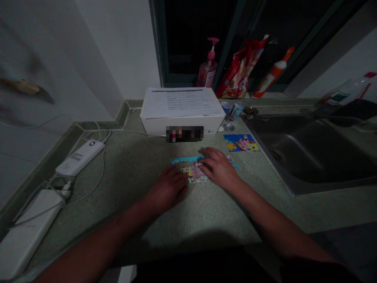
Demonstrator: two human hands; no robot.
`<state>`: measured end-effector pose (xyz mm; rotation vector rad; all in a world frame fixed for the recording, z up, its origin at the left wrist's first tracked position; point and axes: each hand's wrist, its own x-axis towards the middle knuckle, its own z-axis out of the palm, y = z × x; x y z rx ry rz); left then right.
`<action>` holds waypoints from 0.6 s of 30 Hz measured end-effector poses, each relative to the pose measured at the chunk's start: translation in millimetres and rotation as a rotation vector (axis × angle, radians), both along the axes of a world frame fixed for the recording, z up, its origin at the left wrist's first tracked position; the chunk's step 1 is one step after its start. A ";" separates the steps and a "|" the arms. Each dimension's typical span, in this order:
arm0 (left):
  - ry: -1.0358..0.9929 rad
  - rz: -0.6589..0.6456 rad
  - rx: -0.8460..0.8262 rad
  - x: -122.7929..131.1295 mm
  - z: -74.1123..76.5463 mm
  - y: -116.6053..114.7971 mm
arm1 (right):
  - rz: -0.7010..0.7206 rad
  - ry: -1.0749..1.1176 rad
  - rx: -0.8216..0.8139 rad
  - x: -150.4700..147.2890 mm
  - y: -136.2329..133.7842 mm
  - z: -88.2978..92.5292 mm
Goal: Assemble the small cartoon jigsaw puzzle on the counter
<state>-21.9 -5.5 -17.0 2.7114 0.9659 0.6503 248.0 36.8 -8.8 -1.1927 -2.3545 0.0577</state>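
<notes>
A small cartoon jigsaw puzzle (pixel 193 172) lies flat on the green speckled counter (pixel 191 216), partly under both hands. My left hand (pixel 169 188) rests on its lower left edge with fingers curled down onto the pieces. My right hand (pixel 219 167) lies over its right side, fingers stretched flat and pressing on the pieces. A loose strip of puzzle pieces (pixel 234 161) pokes out to the right of that hand. A colourful cartoon picture card (pixel 241 142) lies apart, further back to the right.
A white box with a printed sheet on top (pixel 181 110) stands behind the puzzle. Two white power banks (pixel 79 157) (pixel 23 232) with cables lie at the left. A steel sink (pixel 312 153) is on the right. Bottles (pixel 207 65) and a red bag (pixel 241 70) stand on the sill.
</notes>
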 end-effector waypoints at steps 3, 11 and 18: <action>0.008 0.004 -0.012 0.0 1.3 -0.5 | -0.002 0.001 0.007 -4.6 1.3 -2.0; 0.010 0.001 -0.013 -0.4 1.4 -0.8 | -0.002 -0.012 0.015 -9.5 3.3 -5.2; 0.000 0.003 0.006 0.3 0.9 -0.5 | 0.008 -0.011 -0.012 -11.4 3.3 -4.7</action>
